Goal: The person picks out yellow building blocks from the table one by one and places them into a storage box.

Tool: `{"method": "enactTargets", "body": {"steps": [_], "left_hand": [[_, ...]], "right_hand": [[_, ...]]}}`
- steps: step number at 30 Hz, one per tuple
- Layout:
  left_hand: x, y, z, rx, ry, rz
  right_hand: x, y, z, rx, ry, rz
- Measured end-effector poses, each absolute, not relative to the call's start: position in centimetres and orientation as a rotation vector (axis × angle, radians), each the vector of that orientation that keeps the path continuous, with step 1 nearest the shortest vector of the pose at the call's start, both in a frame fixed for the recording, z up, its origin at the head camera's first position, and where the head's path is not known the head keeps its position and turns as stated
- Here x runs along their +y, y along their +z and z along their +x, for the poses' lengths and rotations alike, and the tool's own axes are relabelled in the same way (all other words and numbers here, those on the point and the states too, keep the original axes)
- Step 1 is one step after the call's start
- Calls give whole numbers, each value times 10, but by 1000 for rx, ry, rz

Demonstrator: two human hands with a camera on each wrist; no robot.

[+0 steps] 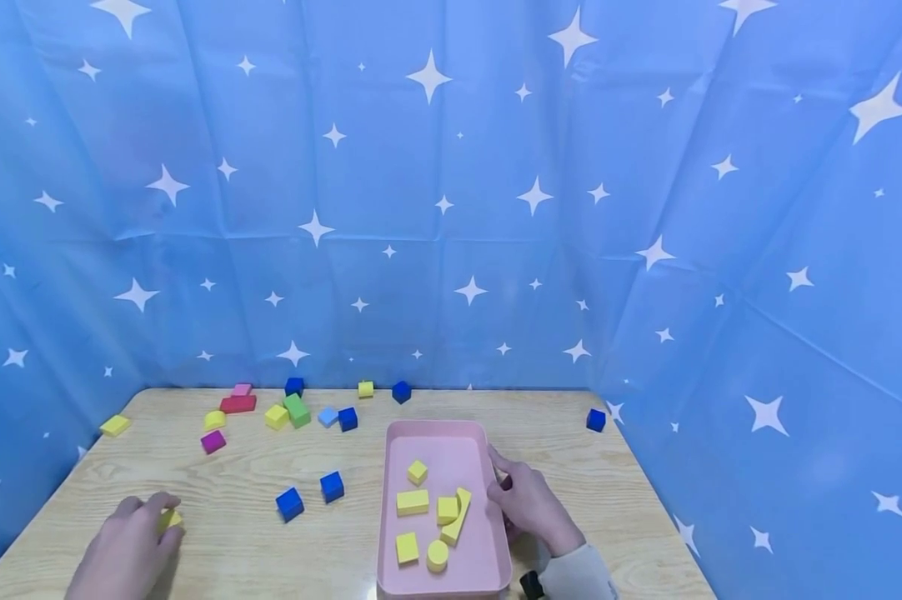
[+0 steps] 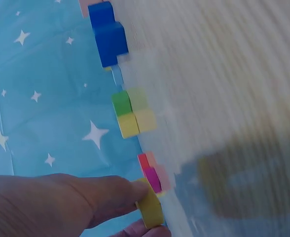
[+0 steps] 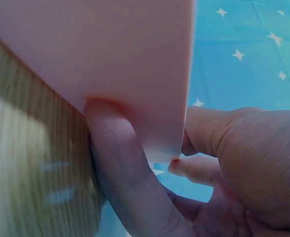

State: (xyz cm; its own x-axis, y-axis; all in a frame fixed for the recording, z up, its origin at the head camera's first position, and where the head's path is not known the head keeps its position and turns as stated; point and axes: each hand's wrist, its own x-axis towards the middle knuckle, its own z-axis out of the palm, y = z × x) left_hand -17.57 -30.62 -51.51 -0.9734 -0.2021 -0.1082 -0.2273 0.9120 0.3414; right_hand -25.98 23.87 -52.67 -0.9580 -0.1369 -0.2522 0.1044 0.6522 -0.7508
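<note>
At the lower left of the head view, my left hand [image 1: 130,546] pinches a yellow block [image 2: 150,205] between thumb and fingers; the left wrist view shows it close over the table. My right hand [image 1: 529,504] grips the right rim of a pink tray [image 1: 445,429], thumb at the rim and a finger along the outer wall [image 3: 135,59]. Inside the tray lie several yellow blocks, among them a cylinder [image 1: 437,556], a cube [image 1: 417,472], a rectangular block [image 1: 413,502] and a long piece [image 1: 458,517].
Two blue cubes [image 1: 289,504] lie between my left hand and the tray. Toward the back left are scattered blocks: yellow [image 1: 116,426], magenta [image 1: 213,442], red [image 1: 238,404], green [image 1: 297,411]. A blue cube [image 1: 596,420] sits far right. A starry blue curtain [image 1: 451,333] surrounds the table.
</note>
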Motion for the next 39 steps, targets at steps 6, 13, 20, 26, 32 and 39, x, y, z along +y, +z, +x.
{"method": "enactTargets", "body": {"steps": [6, 13, 20, 26, 32, 39], "left_hand": [[-280, -512, -184, 3084, 582, -233], [-246, -505, -195, 3159, 589, -139], [-216, -500, -201, 3227, 666, 0], [-194, -497, -205, 3234, 721, 77], [-173, -494, -209, 3252, 725, 153], [-145, -492, -215, 3249, 767, 199]], "right_hand": [[238, -527, -260, 2584, -1191, -14], [237, -526, -260, 2597, -1179, -8], [237, -525, -259, 2600, -1184, -4], [235, -525, -259, 2603, -1177, 0], [236, -526, -258, 2584, -1199, -16], [236, -526, -259, 2596, -1176, 4]]}}
